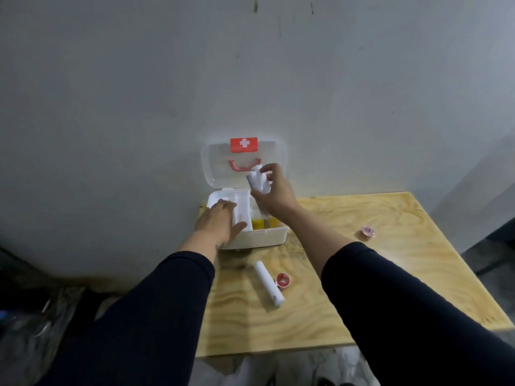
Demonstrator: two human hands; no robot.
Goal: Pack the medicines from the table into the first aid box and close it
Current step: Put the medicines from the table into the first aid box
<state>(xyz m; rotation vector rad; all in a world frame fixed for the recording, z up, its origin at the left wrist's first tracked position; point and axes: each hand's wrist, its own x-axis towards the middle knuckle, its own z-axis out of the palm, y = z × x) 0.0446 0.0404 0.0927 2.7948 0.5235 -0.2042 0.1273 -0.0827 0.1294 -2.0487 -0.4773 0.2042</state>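
The white first aid box [274, 237] stands open at the table's back left, its clear lid [214, 165] with a red cross label upright against the wall. My left hand [218, 222] rests flat, fingers spread, on the white inner tray [242, 203] in the box's left half. My right hand [274, 189] hovers above the box, shut on a white bandage roll [257, 181]. Yellow packs [257, 224] show in the box's right half. On the table in front lie a white tube [269, 282], a red tape roll [282, 280] and, further right, a pink tape roll [367, 233].
The wooden table [362, 288] is small; its left edge runs just beside the box and its front edge lies near my elbows. A grey wall stands right behind the box. Dark clutter and plastic sit on the floor at the left.
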